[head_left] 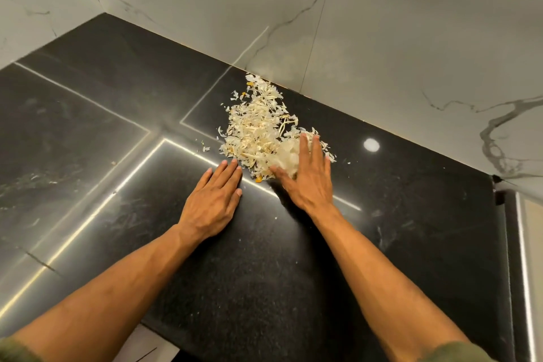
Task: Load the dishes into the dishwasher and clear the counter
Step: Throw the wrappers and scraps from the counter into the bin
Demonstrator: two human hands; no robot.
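Because the pile of dry peelings (pixel 264 129) lies loose on the black worktop (pixel 264 258) by the wall, the left hand (pixel 214 200), flat with straight fingers, and the right hand (pixel 308 179), fingers spread on the pile's edge, should sweep inward together, slowly.

1. A pile of peels (pixel 261 129) lies on the tabletop (pixel 117 156), reaching back to the wall (pixel 382 38).
2. The left hand (pixel 213 200) rests flat at the pile's near-left edge.
3. The right hand (pixel 305 179) lies on its near-right part.
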